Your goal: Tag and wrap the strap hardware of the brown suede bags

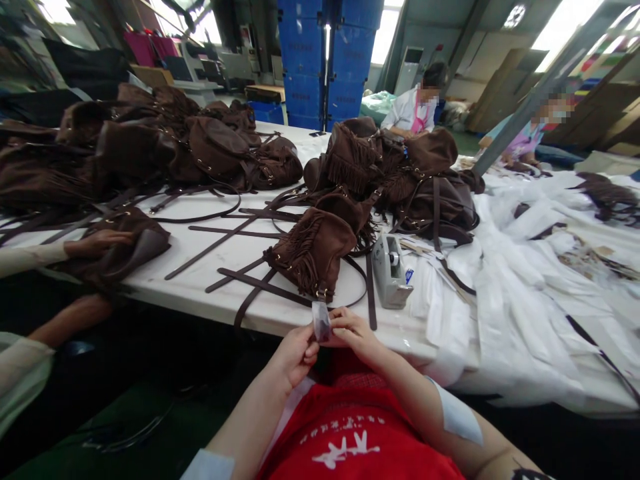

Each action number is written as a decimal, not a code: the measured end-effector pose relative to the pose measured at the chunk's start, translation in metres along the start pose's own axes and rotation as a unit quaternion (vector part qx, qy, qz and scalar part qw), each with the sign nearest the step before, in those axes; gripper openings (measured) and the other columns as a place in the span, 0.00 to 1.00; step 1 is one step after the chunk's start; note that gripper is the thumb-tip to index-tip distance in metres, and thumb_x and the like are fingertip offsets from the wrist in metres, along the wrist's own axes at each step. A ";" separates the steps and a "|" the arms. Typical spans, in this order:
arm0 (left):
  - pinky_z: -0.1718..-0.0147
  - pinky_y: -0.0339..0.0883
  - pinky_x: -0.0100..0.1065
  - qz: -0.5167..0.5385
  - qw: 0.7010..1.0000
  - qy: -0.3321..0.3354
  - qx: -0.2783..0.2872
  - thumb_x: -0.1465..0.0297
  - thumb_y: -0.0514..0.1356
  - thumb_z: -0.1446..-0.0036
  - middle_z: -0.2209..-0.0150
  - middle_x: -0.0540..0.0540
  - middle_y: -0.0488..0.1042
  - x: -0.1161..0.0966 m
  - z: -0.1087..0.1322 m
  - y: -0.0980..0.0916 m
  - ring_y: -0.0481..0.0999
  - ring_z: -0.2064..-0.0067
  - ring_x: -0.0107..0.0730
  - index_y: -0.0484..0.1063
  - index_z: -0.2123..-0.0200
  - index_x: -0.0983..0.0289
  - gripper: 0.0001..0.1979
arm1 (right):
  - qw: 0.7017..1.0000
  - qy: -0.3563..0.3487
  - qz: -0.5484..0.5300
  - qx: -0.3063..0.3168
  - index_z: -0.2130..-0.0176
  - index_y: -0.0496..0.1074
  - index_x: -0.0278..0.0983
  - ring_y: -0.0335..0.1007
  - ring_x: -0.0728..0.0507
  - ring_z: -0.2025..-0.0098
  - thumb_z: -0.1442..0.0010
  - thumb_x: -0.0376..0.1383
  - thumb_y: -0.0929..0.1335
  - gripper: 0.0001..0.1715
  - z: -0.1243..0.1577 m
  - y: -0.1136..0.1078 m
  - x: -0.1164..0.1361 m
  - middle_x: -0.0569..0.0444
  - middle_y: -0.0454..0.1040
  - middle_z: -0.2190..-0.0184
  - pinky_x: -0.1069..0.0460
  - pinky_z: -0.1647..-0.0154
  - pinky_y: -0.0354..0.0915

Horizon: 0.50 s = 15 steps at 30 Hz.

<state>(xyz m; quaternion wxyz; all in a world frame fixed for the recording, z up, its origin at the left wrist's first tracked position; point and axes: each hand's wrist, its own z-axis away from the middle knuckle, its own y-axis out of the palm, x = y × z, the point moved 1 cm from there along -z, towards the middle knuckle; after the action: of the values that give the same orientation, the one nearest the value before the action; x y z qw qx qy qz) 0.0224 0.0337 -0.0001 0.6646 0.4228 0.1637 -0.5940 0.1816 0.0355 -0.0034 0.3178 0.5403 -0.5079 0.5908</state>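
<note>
At the table's front edge, my left hand is closed on a small piece of translucent white wrapping. My right hand pinches the other side of it, fingers bent. Something dark shows through the wrapping, which lies just below the metal ring of a brown fringed handbag; I cannot tell whether it encloses the strap. The handbag rests on the white tabletop, with brown straps spread beside it. Close to my right hand stands a grey tape dispenser.
Piles of brown bags cover the left and the middle back. White wrapping sheets heap up on the right. A co-worker's hand holds a bag at left. Two people sit across the table, near a slanted post.
</note>
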 end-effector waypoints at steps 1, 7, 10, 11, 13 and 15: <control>0.87 0.38 0.20 -0.022 1.000 0.019 -0.001 0.63 0.59 0.42 0.84 0.40 0.57 0.001 0.000 0.000 0.45 0.87 0.12 0.69 0.70 0.66 0.12 | 0.999 0.029 -0.037 -0.027 0.68 0.78 0.36 0.67 0.43 0.57 0.40 0.39 0.68 0.12 -0.001 0.001 -0.004 0.50 0.72 0.63 0.48 0.53 0.62; 0.88 0.39 0.24 -0.179 0.976 0.125 0.008 0.56 0.61 0.45 0.91 0.41 0.58 -0.002 0.002 -0.007 0.54 0.89 0.19 0.72 0.71 0.64 0.17 | 0.968 0.139 -0.177 -0.108 0.74 0.71 0.35 0.62 0.49 0.72 0.51 0.47 0.75 0.19 -0.005 0.009 -0.018 0.58 0.69 0.76 0.53 0.66 0.59; 0.86 0.47 0.24 -0.244 0.958 0.148 0.035 0.57 0.60 0.44 0.91 0.42 0.61 -0.007 0.006 -0.012 0.58 0.89 0.21 0.73 0.71 0.64 0.16 | 0.964 0.149 -0.196 -0.103 0.76 0.69 0.35 0.60 0.50 0.74 0.53 0.49 0.76 0.22 -0.004 0.009 -0.016 0.59 0.68 0.78 0.54 0.69 0.56; 0.86 0.49 0.24 -0.261 0.952 0.152 0.043 0.57 0.60 0.43 0.90 0.42 0.62 -0.008 0.006 -0.014 0.60 0.88 0.22 0.73 0.71 0.64 0.15 | 0.961 0.155 -0.208 -0.096 0.76 0.68 0.35 0.60 0.51 0.75 0.54 0.49 0.76 0.23 -0.003 0.009 -0.015 0.60 0.68 0.79 0.54 0.71 0.55; 0.85 0.51 0.24 -0.288 0.943 0.155 0.060 0.58 0.58 0.41 0.90 0.43 0.63 -0.010 0.008 -0.017 0.62 0.88 0.22 0.73 0.70 0.64 0.15 | 0.951 0.175 -0.243 -0.073 0.74 0.67 0.35 0.58 0.52 0.77 0.55 0.49 0.77 0.24 -0.003 0.008 -0.013 0.61 0.67 0.80 0.56 0.74 0.53; 0.85 0.52 0.23 -0.309 0.935 0.152 0.080 0.59 0.56 0.40 0.88 0.45 0.66 -0.010 0.008 -0.018 0.64 0.87 0.24 0.74 0.68 0.65 0.15 | 0.934 0.210 -0.288 -0.031 0.68 0.68 0.36 0.53 0.55 0.81 0.56 0.50 0.78 0.26 -0.004 0.007 -0.013 0.64 0.64 0.82 0.57 0.78 0.47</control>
<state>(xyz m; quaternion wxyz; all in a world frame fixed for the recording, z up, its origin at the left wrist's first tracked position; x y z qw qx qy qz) 0.0008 0.0351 0.0053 0.3791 0.4886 0.3372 -0.7098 0.1768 0.0398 -0.0169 0.5906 0.5166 -0.2700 0.5580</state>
